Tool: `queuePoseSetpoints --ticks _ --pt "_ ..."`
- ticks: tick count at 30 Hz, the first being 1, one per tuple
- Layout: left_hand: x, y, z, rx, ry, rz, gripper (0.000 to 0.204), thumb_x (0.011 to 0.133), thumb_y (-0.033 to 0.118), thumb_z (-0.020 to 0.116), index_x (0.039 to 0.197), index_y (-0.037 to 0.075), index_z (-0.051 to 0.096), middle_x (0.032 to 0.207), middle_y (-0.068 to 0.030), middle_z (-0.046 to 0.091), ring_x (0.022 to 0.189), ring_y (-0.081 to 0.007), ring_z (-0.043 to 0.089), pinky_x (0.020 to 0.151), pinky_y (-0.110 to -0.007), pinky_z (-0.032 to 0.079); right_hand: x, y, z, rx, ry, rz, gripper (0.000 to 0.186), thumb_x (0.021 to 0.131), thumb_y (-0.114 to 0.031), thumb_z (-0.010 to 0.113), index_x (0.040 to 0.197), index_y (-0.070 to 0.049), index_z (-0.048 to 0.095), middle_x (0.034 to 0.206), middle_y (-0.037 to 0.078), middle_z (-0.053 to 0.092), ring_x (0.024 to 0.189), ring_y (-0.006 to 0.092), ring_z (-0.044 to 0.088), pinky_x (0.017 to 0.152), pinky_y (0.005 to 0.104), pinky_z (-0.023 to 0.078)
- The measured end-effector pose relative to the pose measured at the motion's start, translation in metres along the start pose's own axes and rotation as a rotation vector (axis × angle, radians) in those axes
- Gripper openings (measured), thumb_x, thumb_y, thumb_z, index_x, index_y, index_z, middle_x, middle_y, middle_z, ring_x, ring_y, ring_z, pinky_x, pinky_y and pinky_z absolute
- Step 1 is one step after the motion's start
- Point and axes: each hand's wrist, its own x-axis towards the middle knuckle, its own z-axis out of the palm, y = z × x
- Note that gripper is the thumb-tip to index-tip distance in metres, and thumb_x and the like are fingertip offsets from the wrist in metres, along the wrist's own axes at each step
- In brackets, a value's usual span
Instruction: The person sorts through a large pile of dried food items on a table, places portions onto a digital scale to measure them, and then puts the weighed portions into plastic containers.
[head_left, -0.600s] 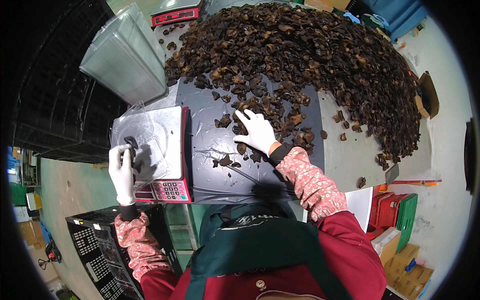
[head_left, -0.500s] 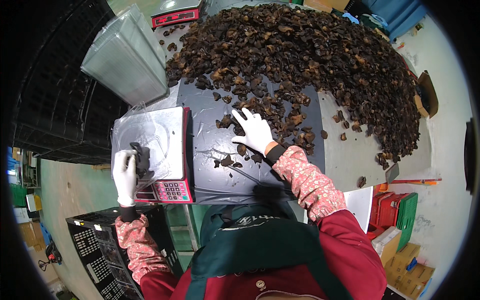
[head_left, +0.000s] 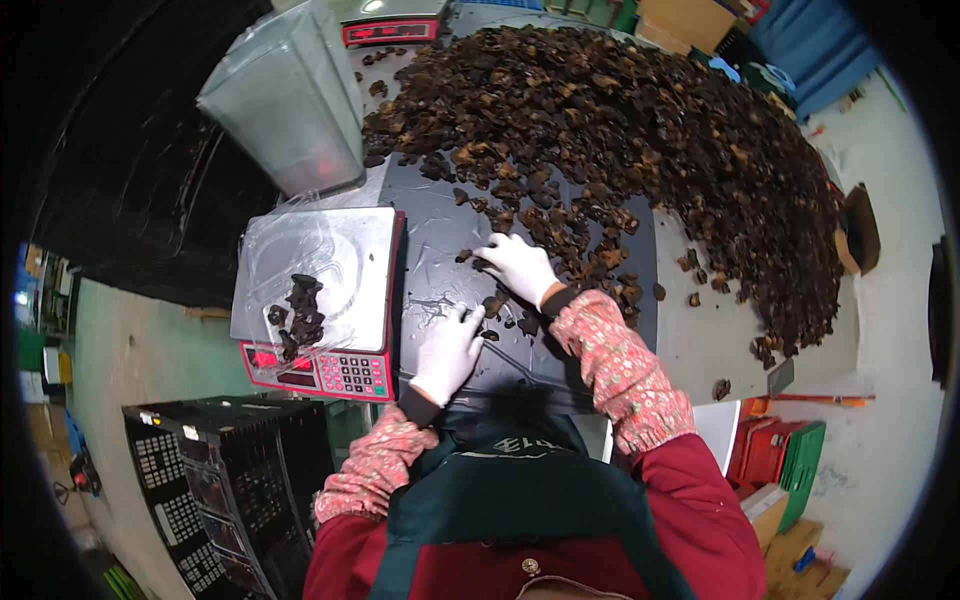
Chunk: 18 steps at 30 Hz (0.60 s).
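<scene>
Fingers of the person's left hand, in a white glove, are loosely spread with nothing visible in them, pointing away from the body and slightly right, just beside small loose dark brown pieces. The right hand, also white-gloved, reaches left with its fingers bent over a dark scrap; whether they pinch it, I cannot tell.

The pieces are wrinkled and irregular, sharing no common direction. Most lie in a large heap across the far side, its long axis curving from upper left to lower right. Stragglers trail from it toward the hands. To the left, a small cluster lies on clear plastic on a red scale with a silver platform; its long axis runs roughly away from the person.

The tabletop is pale grey, with a shiny, creased dark sheet under the hands. Around it are a greenish floor and a pale wall.

Behind the scale stands a tall stack of clear containers, with a second scale beyond. Black crates stand at lower left; red and green crates at right. A dark green apron hides part of the tabletop's near edge, and the right forearm, in a floral sleeve, crosses the sheet's right part.
</scene>
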Motion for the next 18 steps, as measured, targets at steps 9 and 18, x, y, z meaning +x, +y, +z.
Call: queuePoseSetpoints --ticks 9,18 --pt "0.006 0.011 0.019 -0.166 0.112 -0.115 0.014 0.089 0.012 0.059 0.101 0.005 0.058 0.098 -0.0175 0.059 0.089 -0.0366 0.062 0.076 -0.045 0.051 -0.029 0.049 0.011 0.576 0.380 0.323 0.015 0.087 -0.014 0.067 0.100 -0.008 0.070 0.099 0.009 0.070 0.091 0.0235 0.067 0.083 0.0302 0.050" --pt "-0.057 -0.037 -0.155 -0.428 0.705 -0.395 0.026 0.089 0.002 0.060 0.115 0.003 0.062 0.101 -0.0073 0.064 0.086 -0.0162 0.064 0.078 -0.027 0.050 0.041 -0.050 -0.067 1.261 0.114 0.350 0.022 0.088 -0.014 0.068 0.106 -0.001 0.069 0.093 0.001 0.067 0.087 0.0084 0.059 0.078 0.0228 0.046"
